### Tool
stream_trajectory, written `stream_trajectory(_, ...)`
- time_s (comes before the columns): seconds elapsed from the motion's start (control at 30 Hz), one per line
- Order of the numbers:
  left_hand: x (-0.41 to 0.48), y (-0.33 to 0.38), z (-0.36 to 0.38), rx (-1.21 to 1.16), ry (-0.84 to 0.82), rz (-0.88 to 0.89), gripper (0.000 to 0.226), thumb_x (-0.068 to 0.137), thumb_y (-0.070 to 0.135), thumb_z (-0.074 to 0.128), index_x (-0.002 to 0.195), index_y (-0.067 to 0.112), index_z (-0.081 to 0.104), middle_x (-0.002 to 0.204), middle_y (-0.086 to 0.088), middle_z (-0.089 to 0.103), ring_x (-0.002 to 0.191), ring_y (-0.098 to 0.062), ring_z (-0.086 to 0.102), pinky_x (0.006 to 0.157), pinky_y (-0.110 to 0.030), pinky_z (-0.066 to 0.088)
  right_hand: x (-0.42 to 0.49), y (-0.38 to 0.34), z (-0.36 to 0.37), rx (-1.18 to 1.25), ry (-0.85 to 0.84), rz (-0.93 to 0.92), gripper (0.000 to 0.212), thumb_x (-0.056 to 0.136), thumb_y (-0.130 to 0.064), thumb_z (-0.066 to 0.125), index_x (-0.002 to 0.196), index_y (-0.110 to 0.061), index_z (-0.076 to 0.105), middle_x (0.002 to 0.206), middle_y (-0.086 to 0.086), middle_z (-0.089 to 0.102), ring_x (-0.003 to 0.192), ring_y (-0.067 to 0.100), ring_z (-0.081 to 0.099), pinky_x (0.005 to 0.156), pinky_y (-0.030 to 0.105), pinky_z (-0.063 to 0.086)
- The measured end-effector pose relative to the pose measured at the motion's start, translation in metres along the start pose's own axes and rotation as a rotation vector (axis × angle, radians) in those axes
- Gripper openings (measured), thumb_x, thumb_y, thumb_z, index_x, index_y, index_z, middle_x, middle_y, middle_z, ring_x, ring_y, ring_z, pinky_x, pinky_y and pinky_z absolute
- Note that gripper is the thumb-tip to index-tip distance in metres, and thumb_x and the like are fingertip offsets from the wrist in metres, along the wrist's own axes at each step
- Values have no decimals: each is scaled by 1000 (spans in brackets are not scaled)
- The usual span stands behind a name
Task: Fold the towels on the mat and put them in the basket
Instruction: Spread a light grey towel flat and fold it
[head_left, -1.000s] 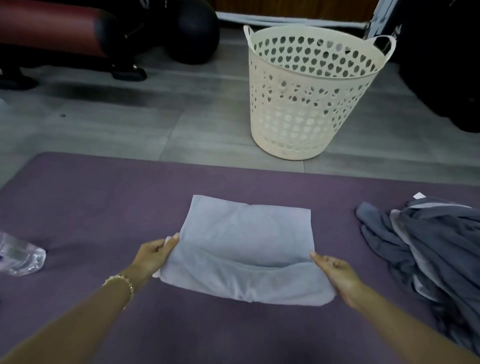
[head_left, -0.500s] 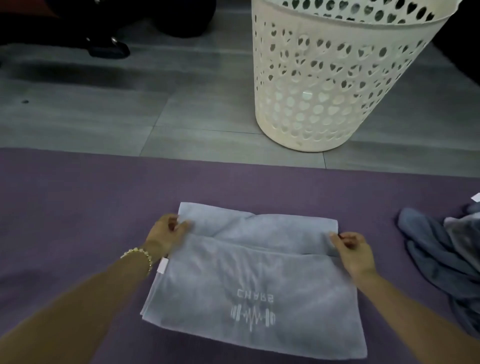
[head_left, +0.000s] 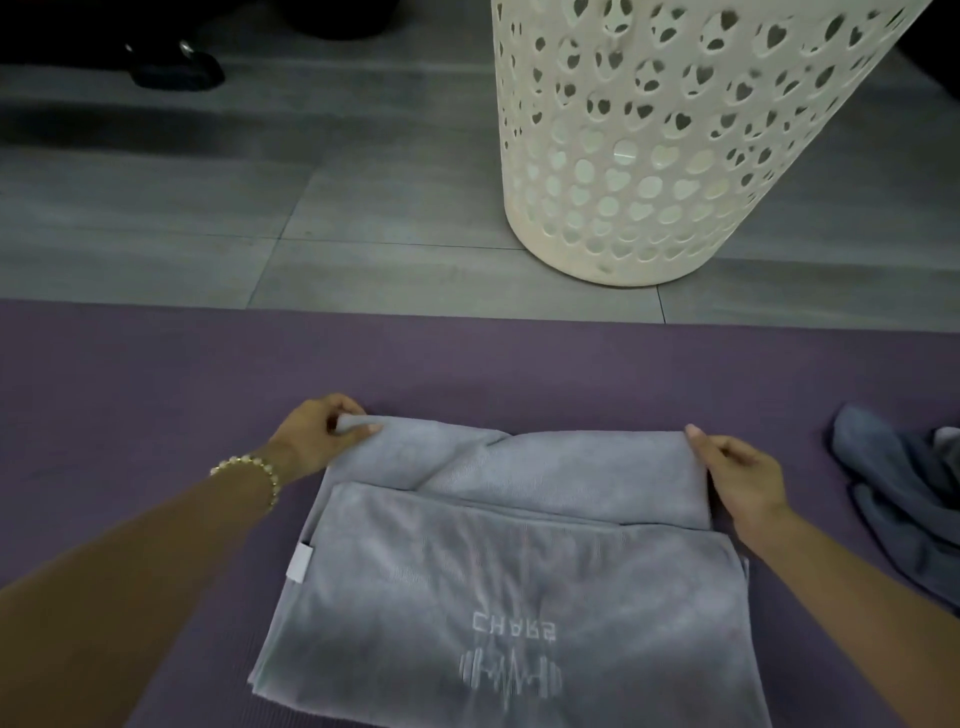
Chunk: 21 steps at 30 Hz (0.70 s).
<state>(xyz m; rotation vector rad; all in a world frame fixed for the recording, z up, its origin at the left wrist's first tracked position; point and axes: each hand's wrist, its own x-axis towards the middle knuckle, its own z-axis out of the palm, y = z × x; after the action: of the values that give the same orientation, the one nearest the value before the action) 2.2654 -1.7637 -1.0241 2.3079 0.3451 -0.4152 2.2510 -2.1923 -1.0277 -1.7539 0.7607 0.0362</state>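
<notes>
The left hand (head_left: 322, 436) pinches the grey towel's (head_left: 519, 571) far left corner and the right hand (head_left: 737, 478) grips its far right corner. The fold's long axis runs hand to hand on the mat (head_left: 156, 374). The basket (head_left: 649, 156) stands beyond, nearer the right hand.

Likely home gym, purple exercise mat (head_left: 156, 374), tiled floor (head_left: 218, 208)

1. basket (head_left: 649, 156): rim and inside cut off by top edge.
2. dark towel pile (head_left: 904, 499): runs off right edge, count unclear.
3. light towel (head_left: 493, 571): near right corner cut by bottom edge.
4. black object (head_left: 176, 65), top left: too dark to identify.
</notes>
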Motion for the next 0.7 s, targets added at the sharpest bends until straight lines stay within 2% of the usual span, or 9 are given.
stream_trajectory(0.13,6,-6,-7,-59,210,-28,36,82,28,72,64,3,53,64,-9,46,62,-21,40,43,-13,32,5,4,-9,-42,122,19,23,84,-24,73,87,-1,68,77,10,61,82,25,56,86,41,51)
stream_trajectory(0.23,10,-3,4,-87,298,-122,39,83,26,72,59,5,49,60,-8,40,58,-18,34,51,-22,32,9,-1,-6,-145,107,43,24,83,-25,73,85,-1,67,79,12,63,81,28,56,89,44,51)
stream_trajectory(0.3,3,2,13,-116,341,-153,18,85,25,70,83,7,65,81,-11,61,74,-22,52,69,-25,44,13,-4,-5,-207,88,42,27,83,-27,73,82,-1,66,86,16,65,81,28,56,89,44,50)
stream_trajectory(0.37,-10,3,18,-30,409,-87,36,86,27,67,115,8,60,117,-13,57,108,-28,50,91,-37,42,12,-5,-7,-307,129,-40,29,83,-29,73,84,-2,61,89,17,64,84,30,57,82,38,46)
stream_trajectory(0.4,-17,3,19,27,432,10,36,86,27,67,117,10,59,120,-13,53,112,-28,46,94,-39,40,9,-5,-10,-355,144,-125,30,83,-29,72,84,-3,58,88,15,62,86,31,58,77,34,43)
stream_trajectory(0.47,-34,4,21,70,299,230,28,85,34,66,107,18,63,111,-6,57,101,-19,48,91,-33,41,-5,-7,-18,-405,32,-270,25,86,-25,69,82,-3,59,80,7,61,82,26,58,67,21,41)
stream_trajectory(0.57,-55,-1,25,181,-73,400,53,69,85,44,94,40,58,98,15,61,93,-2,50,87,-21,42,-35,-4,-32,-456,-438,-223,24,83,-35,69,76,-12,68,65,-6,61,62,-1,56,54,5,40)
stream_trajectory(0.63,-58,-6,23,328,-162,386,73,57,98,22,97,44,51,102,23,56,98,-3,47,93,-25,39,-46,4,-39,-574,-619,-174,46,65,-61,71,78,-17,69,69,-2,63,62,-2,55,59,6,42)
stream_trajectory(0.7,-58,-6,18,483,-220,312,92,47,102,15,106,40,49,113,19,53,108,-10,44,100,-31,34,-46,10,-47,-673,-619,-138,61,54,-68,72,85,-15,67,75,-2,62,68,4,56,64,13,44)
